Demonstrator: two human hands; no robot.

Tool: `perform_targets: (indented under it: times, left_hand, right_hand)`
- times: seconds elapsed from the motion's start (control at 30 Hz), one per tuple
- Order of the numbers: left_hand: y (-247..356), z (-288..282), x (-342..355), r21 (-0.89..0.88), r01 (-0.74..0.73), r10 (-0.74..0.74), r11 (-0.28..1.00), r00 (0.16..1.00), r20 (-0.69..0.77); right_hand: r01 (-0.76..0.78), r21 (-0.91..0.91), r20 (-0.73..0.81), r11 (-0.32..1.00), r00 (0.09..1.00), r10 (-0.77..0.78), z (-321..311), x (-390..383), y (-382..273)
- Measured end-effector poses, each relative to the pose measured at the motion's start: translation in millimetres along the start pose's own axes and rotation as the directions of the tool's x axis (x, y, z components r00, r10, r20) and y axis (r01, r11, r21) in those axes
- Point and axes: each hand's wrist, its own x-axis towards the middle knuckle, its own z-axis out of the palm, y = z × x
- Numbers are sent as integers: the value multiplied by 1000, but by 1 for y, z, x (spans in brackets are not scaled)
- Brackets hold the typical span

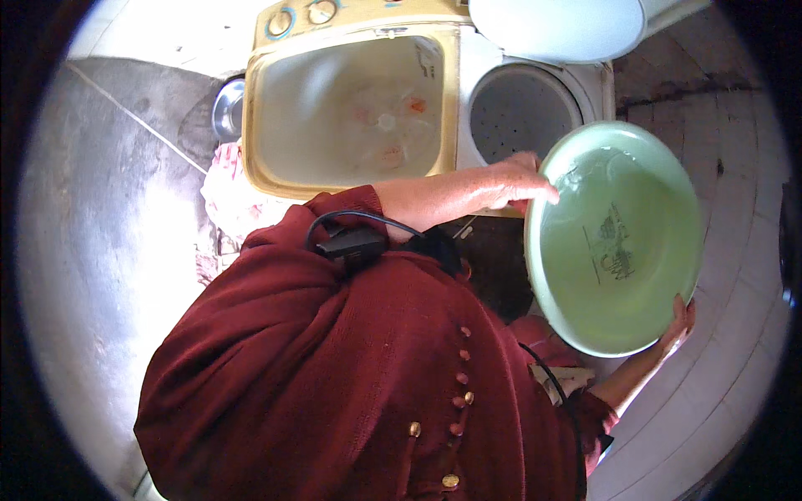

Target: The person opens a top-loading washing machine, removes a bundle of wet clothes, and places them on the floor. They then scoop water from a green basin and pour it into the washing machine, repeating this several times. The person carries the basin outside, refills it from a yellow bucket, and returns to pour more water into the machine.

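Note:
A round pale green plastic basin is held tilted at the right, its inside facing up toward me. My left hand grips the rim on the upper left, thumb over the edge. My right hand is closed on the rim at the lower right, with part of its fingers hidden behind the basin. Wet glints show near the basin's upper edge, and a dark printed design marks its bottom. I cannot tell how much water it holds. My left forearm passes in front of the washing machine.
A twin-tub washing machine has a yellowed wash tub with a pale interior and orange-red patches. Beside it are a round spin tub and a raised pale lid. A metal bowl and pink-white cloth lie to the left.

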Motion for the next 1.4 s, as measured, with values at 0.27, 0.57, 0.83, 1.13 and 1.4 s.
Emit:
perform_targets:
  times: [0.27,0.57,0.83,1.13,1.4]
  left_hand:
    - [-23,-17,-46,-83,104,-92,991,985,143]
    - [-21,-65,-141,-229,-7,18,973,999,49]
    - [-62,-164,-250,515,-581,668,630,744,24]
    - [-131,-271,-358,959,-142,789,243,605,-111]
    - [-168,-314,-425,-302,-642,230,705,610,-759]
  right_hand:
    - [45,35,131,998,990,-50,26,-4,-30]
    - [134,37,309,990,941,-139,75,-17,-79]
    - [23,426,369,904,908,-197,214,-86,-108]
    - [53,520,169,852,972,-163,344,-210,-55]
    - [452,76,114,889,881,-458,381,-282,10]
